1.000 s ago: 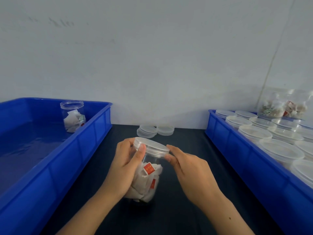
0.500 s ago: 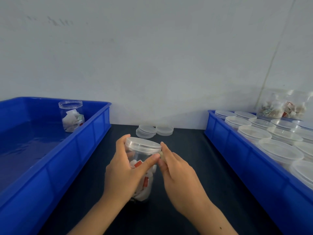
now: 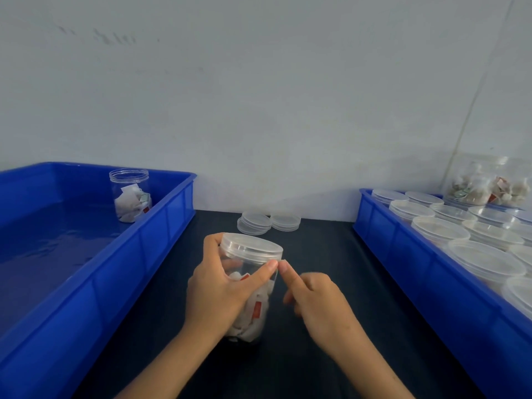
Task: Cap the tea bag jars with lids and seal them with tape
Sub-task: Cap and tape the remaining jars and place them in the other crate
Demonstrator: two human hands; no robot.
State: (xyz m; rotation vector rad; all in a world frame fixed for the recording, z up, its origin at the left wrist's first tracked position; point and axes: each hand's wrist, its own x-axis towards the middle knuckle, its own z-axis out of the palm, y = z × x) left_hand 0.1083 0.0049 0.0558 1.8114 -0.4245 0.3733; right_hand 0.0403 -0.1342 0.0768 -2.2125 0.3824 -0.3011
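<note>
A clear plastic jar (image 3: 253, 309) of white tea bags with red tags stands on the dark table, with a clear lid (image 3: 251, 246) sitting on its mouth. My left hand (image 3: 221, 289) grips the jar just under the lid, thumb across the front. My right hand (image 3: 313, 298) is beside the jar on the right; its index fingertip touches the jar wall at the lid's lower edge, next to my left thumb tip. I cannot make out any tape.
A blue bin (image 3: 95, 272) on the left holds one uncapped jar of tea bags (image 3: 131, 197). Two short stacks of spare lids (image 3: 267, 223) lie near the wall. A blue bin (image 3: 426, 283) on the right holds several capped jars, with bags of tea behind.
The jar has gone from tilted to nearly upright and shifted slightly left. My right hand has let go of the lid and dropped lower, with only its index finger at the jar now.
</note>
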